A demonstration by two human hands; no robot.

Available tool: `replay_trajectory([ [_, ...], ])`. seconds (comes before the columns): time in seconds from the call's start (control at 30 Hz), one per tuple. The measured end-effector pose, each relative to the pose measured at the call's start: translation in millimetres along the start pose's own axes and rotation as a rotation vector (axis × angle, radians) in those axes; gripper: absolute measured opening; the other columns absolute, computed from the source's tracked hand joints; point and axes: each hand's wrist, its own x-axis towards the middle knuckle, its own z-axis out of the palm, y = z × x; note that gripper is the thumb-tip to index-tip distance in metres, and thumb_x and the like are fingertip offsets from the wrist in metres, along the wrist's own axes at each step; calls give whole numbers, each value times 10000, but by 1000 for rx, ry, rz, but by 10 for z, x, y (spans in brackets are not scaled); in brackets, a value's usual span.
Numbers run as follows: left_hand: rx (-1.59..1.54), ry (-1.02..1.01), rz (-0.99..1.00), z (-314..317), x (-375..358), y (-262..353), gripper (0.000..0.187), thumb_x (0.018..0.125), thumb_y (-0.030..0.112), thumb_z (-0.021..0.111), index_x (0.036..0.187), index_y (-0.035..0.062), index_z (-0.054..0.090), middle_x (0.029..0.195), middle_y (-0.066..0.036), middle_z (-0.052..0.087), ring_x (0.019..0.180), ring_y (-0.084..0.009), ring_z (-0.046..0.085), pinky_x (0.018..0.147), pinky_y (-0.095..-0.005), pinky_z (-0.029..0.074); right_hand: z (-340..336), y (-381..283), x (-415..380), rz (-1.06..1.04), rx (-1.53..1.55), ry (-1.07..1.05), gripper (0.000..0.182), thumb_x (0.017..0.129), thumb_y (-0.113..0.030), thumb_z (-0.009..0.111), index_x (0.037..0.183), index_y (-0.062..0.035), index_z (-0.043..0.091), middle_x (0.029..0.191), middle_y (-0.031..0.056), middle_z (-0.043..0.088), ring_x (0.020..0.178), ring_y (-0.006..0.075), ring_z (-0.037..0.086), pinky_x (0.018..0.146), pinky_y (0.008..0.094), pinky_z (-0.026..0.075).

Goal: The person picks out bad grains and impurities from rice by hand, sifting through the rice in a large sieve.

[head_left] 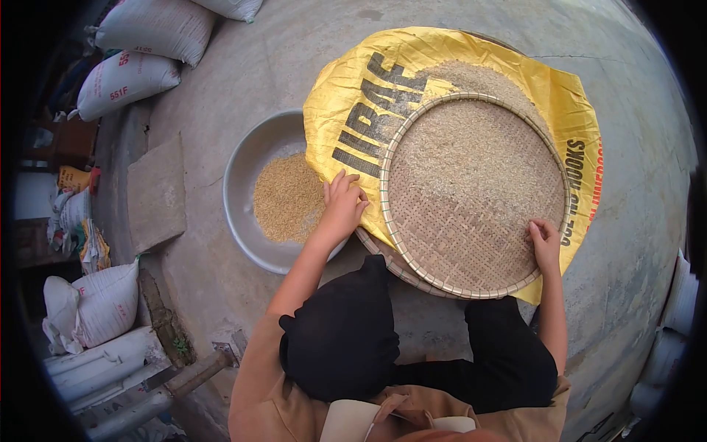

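A round woven bamboo tray (460,250) lies in front of me, with pale grain (471,155) spread over its far half. My right hand (545,241) is over the tray's right side, thumb and fingers pinched together; anything between them is too small to name. Beneath the tray is a yellow printed sack (335,103), with more grain on it beyond the far rim. Between the tray and a metal basin (237,195), my left hand (342,200) rests near the sack's left edge, fingers loosely bent and apart, holding nothing. Golden grain (287,195) lies in the basin.
White filled sacks (129,81) are piled at the upper left, and another white sack (96,306) stands at the lower left. A flat concrete slab (157,193) lies left of the basin. Below it is a metal pipe (195,376). More white sacks (666,353) line the right edge.
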Motion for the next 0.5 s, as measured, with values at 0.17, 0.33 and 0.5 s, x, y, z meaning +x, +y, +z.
replay_trajectory([
  [0.17, -319, 303, 2, -367, -141, -110, 85, 794, 65, 620, 842, 32, 557, 1119, -136, 550, 1144, -334, 454, 976, -421, 331, 10, -48, -19, 0, 9, -8, 181, 885, -136, 588, 992, 9, 598, 797, 23, 598, 657, 77, 538, 610, 202, 449],
  [0.33, 304, 790, -374, -638, -315, -515, 187, 804, 22, 569, 989, -2, 567, 1145, -157, 533, 1130, -338, 449, 953, -426, 345, -4, -48, -22, 0, 15, -19, 183, 888, -135, 584, 996, 12, 596, 807, 34, 605, 664, 83, 547, 620, 207, 460],
  [0.5, 23, 702, -182, -797, -147, -393, 181, 802, 34, 581, 980, 4, 598, 1053, -149, 589, 1019, -311, 536, 868, -397, 411, 10, -65, -29, 20, 17, -1, 201, 884, -142, 588, 1001, 20, 595, 811, 36, 612, 681, 87, 561, 634, 210, 470],
])
